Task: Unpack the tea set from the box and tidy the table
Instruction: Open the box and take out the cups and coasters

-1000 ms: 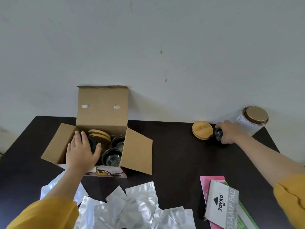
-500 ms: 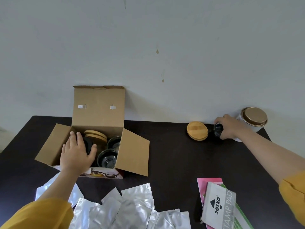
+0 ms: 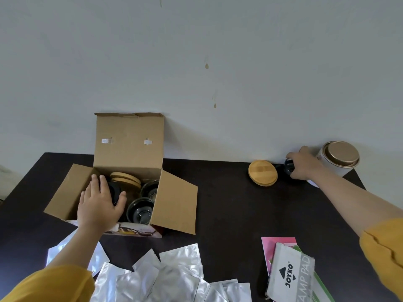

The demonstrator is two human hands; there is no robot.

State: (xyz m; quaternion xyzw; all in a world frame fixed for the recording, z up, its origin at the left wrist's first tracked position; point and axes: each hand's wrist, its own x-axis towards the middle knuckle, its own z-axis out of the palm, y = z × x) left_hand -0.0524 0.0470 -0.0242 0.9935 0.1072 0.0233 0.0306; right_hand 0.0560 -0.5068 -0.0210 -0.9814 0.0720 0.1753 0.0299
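My left hand (image 3: pixel 99 204) reaches into the cardboard box (image 3: pixel 128 168), fingers spread over a dark cup (image 3: pixel 114 191); my right hand (image 3: pixel 303 164) is stretched far across the table, fingers curled round another small dark cup (image 3: pixel 289 166). Nearest me lies a heap of silver foil packets (image 3: pixel 170 275), too overlapped to count, and one stamp pad bag (image 3: pixel 290 273) on pink and green paper. In the box I count three cups and two wooden lids (image 3: pixel 125 179). One more wooden lid (image 3: pixel 262 172) lies beside my right hand, one white tin (image 3: pixel 339 158) just behind it. The table (image 3: pixel 229 203) is dark brown against a plain pale wall (image 3: pixel 196 62).
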